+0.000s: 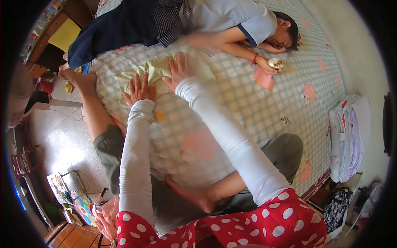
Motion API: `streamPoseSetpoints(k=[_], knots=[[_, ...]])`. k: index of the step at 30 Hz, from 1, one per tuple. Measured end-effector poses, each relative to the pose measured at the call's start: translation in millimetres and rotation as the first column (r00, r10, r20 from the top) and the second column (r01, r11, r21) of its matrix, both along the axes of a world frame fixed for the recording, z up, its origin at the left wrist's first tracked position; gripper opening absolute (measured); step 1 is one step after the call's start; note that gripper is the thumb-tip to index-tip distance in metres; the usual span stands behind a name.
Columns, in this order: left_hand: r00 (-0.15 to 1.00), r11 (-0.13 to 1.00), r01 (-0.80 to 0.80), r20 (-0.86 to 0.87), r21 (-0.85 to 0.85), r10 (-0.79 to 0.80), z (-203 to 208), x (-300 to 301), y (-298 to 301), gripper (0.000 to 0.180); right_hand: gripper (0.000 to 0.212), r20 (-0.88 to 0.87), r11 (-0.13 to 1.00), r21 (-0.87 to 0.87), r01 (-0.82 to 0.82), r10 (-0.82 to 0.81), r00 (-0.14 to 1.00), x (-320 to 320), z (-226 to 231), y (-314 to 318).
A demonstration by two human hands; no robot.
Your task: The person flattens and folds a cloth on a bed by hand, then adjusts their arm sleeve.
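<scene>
A pale yellow-green cloth lies wrinkled on the checked bedsheet; I cannot tell what kind of item it is. My left hand presses flat on its left part, fingers spread. To the right, my right hand also rests on the cloth with the fingers stretched out, and the wrinkles bunch up between and beyond the hands. White sleeves cover both my forearms. Neither hand grips anything. The cloth's right end is blurred.
Across the far side of the bed lies a person, one hand around a small white-and-brown object. Folded bedding is stacked at the right edge. My crossed legs are on the bed; a tiled floor and wooden stool are at left.
</scene>
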State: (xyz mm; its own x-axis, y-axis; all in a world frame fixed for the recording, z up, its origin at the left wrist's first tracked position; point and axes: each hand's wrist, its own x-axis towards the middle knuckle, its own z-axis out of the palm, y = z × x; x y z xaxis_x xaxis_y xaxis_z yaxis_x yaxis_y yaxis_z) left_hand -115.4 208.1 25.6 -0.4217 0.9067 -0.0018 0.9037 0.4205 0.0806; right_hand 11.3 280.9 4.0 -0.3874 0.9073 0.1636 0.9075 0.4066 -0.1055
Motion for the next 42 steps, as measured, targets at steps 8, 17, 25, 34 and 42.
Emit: streamPoseSetpoints(k=[8,17,25,34,42], knots=[[0.999,0.997,0.046,0.027,-0.067,-0.044,-14.2,21.0,-89.3,0.054,0.072,0.309,0.976,-0.176,-0.128,0.178,0.934,23.3,46.6,-101.5],[0.993,0.993,0.115,0.005,-0.038,-0.114,-11.6,72.6,-190.8,0.055,0.071,0.070,0.956,-0.253,-0.150,0.173,0.982,86.6,18.9,-218.7],[0.983,0.974,0.182,0.029,-0.136,-0.180,-15.3,88.3,-236.2,0.058,0.068,-0.203,0.880,-0.446,-0.166,0.081,0.976,101.8,31.2,-297.6],[0.939,0.996,0.076,0.340,-0.041,-0.057,-1.4,84.9,-244.7,0.038,0.034,-0.151,0.967,0.235,-0.100,0.138,0.979,121.6,15.1,-275.5],[0.811,0.943,0.071,0.532,0.325,-0.245,39.3,92.8,-236.8,0.051,0.023,-0.570,0.977,-0.058,-0.205,0.136,0.810,122.4,-9.8,-255.8]])
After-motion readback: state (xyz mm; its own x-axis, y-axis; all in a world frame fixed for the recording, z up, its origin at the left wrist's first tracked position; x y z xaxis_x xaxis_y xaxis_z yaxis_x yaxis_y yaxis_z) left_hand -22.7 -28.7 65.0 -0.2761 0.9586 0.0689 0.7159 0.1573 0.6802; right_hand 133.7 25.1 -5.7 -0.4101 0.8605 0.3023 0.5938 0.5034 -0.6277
